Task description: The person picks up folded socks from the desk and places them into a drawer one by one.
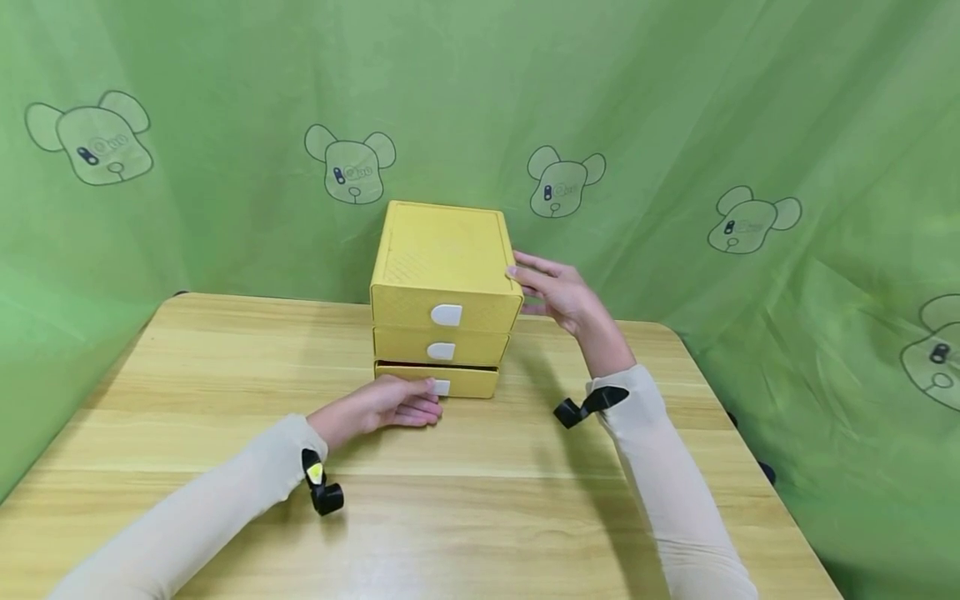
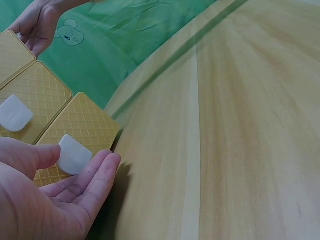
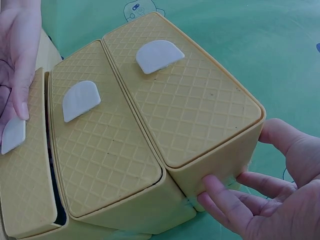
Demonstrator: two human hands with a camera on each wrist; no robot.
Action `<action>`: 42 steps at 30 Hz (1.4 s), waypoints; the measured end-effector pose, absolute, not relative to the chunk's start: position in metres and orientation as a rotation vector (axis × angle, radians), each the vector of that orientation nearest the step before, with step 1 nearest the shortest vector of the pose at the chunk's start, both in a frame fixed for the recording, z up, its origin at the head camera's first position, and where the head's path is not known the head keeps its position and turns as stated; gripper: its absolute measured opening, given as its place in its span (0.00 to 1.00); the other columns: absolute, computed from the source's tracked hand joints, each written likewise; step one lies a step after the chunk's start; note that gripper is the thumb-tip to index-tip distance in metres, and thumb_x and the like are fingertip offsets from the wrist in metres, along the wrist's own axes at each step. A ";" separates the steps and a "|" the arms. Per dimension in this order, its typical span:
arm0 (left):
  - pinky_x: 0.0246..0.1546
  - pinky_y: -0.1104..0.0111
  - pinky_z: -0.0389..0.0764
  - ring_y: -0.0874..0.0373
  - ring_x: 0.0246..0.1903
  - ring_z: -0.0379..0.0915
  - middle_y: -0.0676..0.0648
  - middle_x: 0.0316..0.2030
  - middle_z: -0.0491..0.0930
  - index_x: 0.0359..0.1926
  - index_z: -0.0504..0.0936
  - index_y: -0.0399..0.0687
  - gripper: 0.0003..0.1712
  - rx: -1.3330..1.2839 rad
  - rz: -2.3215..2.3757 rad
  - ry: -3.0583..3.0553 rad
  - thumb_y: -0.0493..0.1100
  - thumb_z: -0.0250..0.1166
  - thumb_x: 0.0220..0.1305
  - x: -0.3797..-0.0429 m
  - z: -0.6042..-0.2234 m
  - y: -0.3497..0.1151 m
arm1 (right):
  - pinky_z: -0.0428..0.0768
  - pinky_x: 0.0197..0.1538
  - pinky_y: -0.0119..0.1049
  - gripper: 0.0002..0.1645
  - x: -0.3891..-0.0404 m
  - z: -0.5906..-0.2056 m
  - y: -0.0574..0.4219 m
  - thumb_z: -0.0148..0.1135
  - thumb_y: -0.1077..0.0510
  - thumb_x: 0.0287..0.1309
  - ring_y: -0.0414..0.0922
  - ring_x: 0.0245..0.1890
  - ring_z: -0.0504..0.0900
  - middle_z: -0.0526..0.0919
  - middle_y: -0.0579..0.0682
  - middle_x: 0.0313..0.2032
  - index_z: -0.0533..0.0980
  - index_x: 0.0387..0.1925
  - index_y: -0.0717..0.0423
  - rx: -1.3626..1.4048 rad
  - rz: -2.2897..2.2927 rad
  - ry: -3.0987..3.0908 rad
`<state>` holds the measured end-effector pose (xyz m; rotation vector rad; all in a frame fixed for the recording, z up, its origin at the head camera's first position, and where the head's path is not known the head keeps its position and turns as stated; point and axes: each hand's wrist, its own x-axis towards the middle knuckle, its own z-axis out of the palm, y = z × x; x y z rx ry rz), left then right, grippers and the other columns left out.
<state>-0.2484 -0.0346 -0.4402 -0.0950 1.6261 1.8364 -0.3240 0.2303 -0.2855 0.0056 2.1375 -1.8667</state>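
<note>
A yellow three-drawer storage box (image 1: 446, 250) stands on the table, its fronts patterned like waffle, each with a white tab handle. The bottom drawer (image 1: 474, 383) sticks out slightly, leaving a dark gap above its front. My left hand (image 1: 390, 403) pinches that drawer's white handle (image 2: 75, 154), thumb on one side and fingers on the other. At the box's upper right, my right hand (image 1: 558, 293) rests against the side wall with fairly straight fingers, the thumb at the top edge. The middle drawer (image 3: 105, 145) and top drawer (image 3: 185, 110) sit flush in the box.
The wooden table (image 1: 450, 517) spreads in front of the box and to both sides. Behind it hangs a green curtain (image 1: 465, 100) printed with bear heads, close to the back of the box. A black camera mount (image 1: 324, 487) is strapped on each sleeve.
</note>
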 end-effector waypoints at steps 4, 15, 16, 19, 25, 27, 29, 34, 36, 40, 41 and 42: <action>0.53 0.61 0.86 0.54 0.39 0.88 0.40 0.41 0.89 0.61 0.75 0.26 0.26 -0.099 1.842 1.629 0.47 0.57 0.77 -0.250 -0.439 -0.035 | 0.76 0.68 0.55 0.38 -0.325 -0.285 0.231 0.66 0.52 0.68 0.41 0.49 0.83 0.75 0.59 0.67 0.65 0.75 0.44 0.011 -1.883 2.128; 0.56 0.60 0.85 0.53 0.40 0.88 0.38 0.44 0.89 0.62 0.73 0.25 0.27 -0.088 1.850 1.623 0.46 0.57 0.77 -0.256 -0.440 -0.039 | 0.77 0.67 0.54 0.37 -0.325 -0.284 0.228 0.65 0.53 0.69 0.41 0.49 0.83 0.78 0.54 0.61 0.64 0.76 0.45 -0.005 -1.886 2.112; 0.56 0.60 0.85 0.53 0.41 0.88 0.38 0.44 0.89 0.62 0.73 0.24 0.27 -0.085 1.850 1.623 0.46 0.57 0.77 -0.256 -0.440 -0.040 | 0.77 0.68 0.54 0.38 -0.325 -0.284 0.228 0.65 0.53 0.68 0.41 0.49 0.83 0.78 0.54 0.61 0.64 0.76 0.45 -0.005 -1.888 2.110; 0.56 0.60 0.85 0.53 0.41 0.88 0.38 0.44 0.89 0.63 0.73 0.24 0.27 -0.076 1.846 1.616 0.46 0.56 0.78 -0.256 -0.440 -0.041 | 0.75 0.69 0.55 0.38 -0.325 -0.285 0.227 0.66 0.53 0.68 0.41 0.48 0.83 0.79 0.55 0.62 0.65 0.75 0.45 -0.002 -1.888 2.110; 0.55 0.61 0.85 0.54 0.42 0.88 0.38 0.45 0.88 0.63 0.72 0.24 0.27 -0.047 1.837 1.619 0.46 0.55 0.78 -0.257 -0.441 -0.040 | 0.80 0.65 0.50 0.38 -0.325 -0.284 0.228 0.66 0.52 0.68 0.42 0.50 0.83 0.76 0.57 0.66 0.65 0.75 0.44 0.002 -1.867 2.129; 0.54 0.61 0.86 0.54 0.41 0.88 0.37 0.46 0.88 0.63 0.72 0.24 0.27 -0.041 1.836 1.622 0.46 0.55 0.78 -0.257 -0.442 -0.039 | 0.83 0.60 0.45 0.38 -0.325 -0.284 0.230 0.66 0.52 0.67 0.42 0.50 0.83 0.75 0.57 0.66 0.64 0.75 0.44 0.005 -1.857 2.136; 0.53 0.61 0.86 0.54 0.41 0.88 0.37 0.46 0.88 0.63 0.72 0.24 0.27 -0.036 1.838 1.621 0.46 0.56 0.78 -0.258 -0.444 -0.037 | 0.86 0.55 0.41 0.38 -0.325 -0.284 0.232 0.66 0.52 0.67 0.41 0.50 0.83 0.76 0.56 0.66 0.64 0.75 0.44 0.010 -1.848 2.145; 0.53 0.61 0.86 0.53 0.41 0.88 0.36 0.47 0.88 0.62 0.74 0.25 0.26 -0.037 1.852 1.625 0.45 0.57 0.77 -0.258 -0.445 -0.032 | 0.88 0.49 0.38 0.37 -0.324 -0.284 0.235 0.66 0.53 0.68 0.41 0.48 0.83 0.81 0.50 0.56 0.65 0.75 0.45 0.016 -1.867 2.137; 0.53 0.61 0.86 0.53 0.41 0.88 0.36 0.46 0.88 0.62 0.74 0.26 0.26 -0.034 1.857 1.631 0.45 0.57 0.77 -0.258 -0.445 -0.030 | 0.88 0.48 0.38 0.38 -0.324 -0.283 0.236 0.66 0.53 0.67 0.41 0.48 0.84 0.83 0.48 0.52 0.65 0.75 0.45 0.016 -1.879 2.129; 0.52 0.62 0.87 0.53 0.40 0.89 0.36 0.45 0.88 0.61 0.75 0.26 0.26 -0.034 1.860 1.642 0.46 0.58 0.77 -0.260 -0.445 -0.029 | 0.88 0.47 0.37 0.38 -0.324 -0.284 0.238 0.66 0.53 0.67 0.41 0.46 0.83 0.83 0.45 0.47 0.65 0.75 0.45 0.025 -1.893 2.128; 0.51 0.62 0.87 0.54 0.40 0.89 0.37 0.45 0.88 0.61 0.75 0.25 0.26 -0.037 1.861 1.645 0.46 0.58 0.77 -0.260 -0.446 -0.029 | 0.88 0.47 0.37 0.38 -0.324 -0.284 0.238 0.67 0.53 0.67 0.41 0.46 0.83 0.83 0.45 0.46 0.65 0.75 0.45 0.027 -1.892 2.130; 0.51 0.62 0.87 0.54 0.39 0.89 0.37 0.44 0.88 0.61 0.75 0.25 0.26 -0.044 1.860 1.648 0.46 0.58 0.76 -0.261 -0.446 -0.028 | 0.88 0.46 0.37 0.38 -0.325 -0.284 0.238 0.67 0.53 0.67 0.41 0.46 0.82 0.83 0.45 0.46 0.65 0.75 0.45 0.029 -1.889 2.135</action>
